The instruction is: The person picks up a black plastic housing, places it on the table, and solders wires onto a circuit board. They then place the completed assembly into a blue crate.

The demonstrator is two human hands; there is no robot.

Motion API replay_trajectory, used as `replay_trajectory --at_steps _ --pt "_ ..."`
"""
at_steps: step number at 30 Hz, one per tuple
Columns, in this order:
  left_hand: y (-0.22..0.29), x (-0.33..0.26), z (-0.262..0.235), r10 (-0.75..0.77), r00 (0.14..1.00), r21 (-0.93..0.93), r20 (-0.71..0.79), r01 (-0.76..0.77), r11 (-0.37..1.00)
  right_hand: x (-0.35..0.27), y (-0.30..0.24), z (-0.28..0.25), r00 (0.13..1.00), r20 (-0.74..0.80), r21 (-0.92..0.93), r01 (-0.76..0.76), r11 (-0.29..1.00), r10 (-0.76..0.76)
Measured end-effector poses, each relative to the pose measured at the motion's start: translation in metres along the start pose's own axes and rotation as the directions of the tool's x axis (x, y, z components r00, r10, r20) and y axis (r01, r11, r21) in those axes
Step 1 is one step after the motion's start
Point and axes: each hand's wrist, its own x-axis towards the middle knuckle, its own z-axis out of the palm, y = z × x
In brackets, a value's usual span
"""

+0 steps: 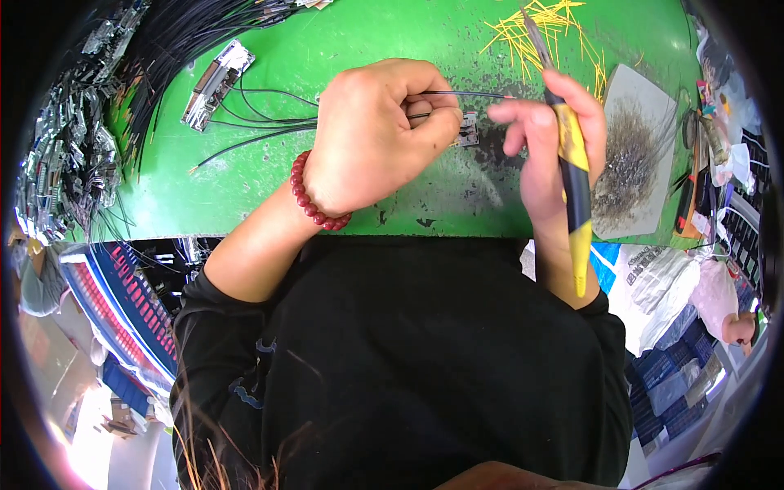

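Note:
My left hand (371,135), with a red bead bracelet (309,196) on the wrist, is closed in a pinch on thin black wires (269,124). The wires run left to a silvery, boxy part (216,86) on the green table. One dark wire end (478,94) sticks out rightward from the left fingers. Close to that end are the fingertips of my right hand (563,143). A pliers-like tool (575,175) with a yellow-and-black handle sits in this hand, its grey metal nose pointing away from me. Beside the left fingertips lies a small metal plate (467,129).
Yellow thin pieces (543,33) are strewn at the far right. A pale board (633,90) carries dark scraps. Bundled black wires (175,49) and a heap of silvery parts (61,163) line the left. Orange-handled tools (686,208) lie at the right edge.

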Motion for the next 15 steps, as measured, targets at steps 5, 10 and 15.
replay_trajectory --at_steps 5,10,15 --pt "0.0 -0.001 -0.002 -0.092 0.995 -0.132 0.031 0.096 0.987 -0.016 -0.011 -0.021 0.999 0.044 -0.089 0.013 0.996 -0.009" --pt "-0.003 -0.001 -0.003 -0.109 0.994 -0.177 0.023 0.111 0.978 -0.023 -0.017 -0.042 0.973 0.124 -0.232 0.22 0.947 -0.195" --pt "-0.004 0.0 -0.003 -0.128 0.99 -0.222 0.057 0.138 0.965 -0.036 -0.018 -0.039 0.988 -0.017 -0.183 0.149 0.972 -0.155"
